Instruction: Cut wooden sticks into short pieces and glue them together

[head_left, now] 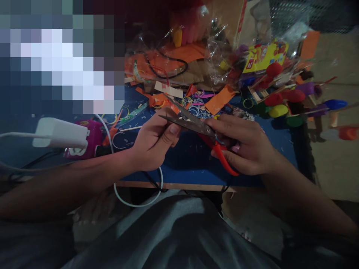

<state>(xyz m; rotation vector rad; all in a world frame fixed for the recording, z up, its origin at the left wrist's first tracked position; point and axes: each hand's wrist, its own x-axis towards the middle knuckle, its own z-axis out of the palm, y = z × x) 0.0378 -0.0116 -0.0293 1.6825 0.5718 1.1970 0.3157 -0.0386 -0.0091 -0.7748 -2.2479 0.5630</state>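
Observation:
My right hand point(246, 144) grips a pair of scissors point(206, 129) with red handles. The blades are spread apart and point left over the blue tabletop point(185, 158). At the blades, my left hand point(155, 142) is closed, thumb pressed against the fingers. Whatever it pinches, if anything, is hidden or too small to make out. The lower blade passes just above the left thumb. Behind both hands lie shredded scraps point(196, 110) and an orange paper piece point(221, 100).
A white charger point(60, 137) is plugged into a magenta socket block point(97, 132) at left; its white cable loops over the table's front edge. Colourful balloons point(283, 97) and sticks crowd the right side, near a yellow packet point(265, 56). Clear plastic and orange sheets point(193, 52) lie behind. The upper left is pixelated.

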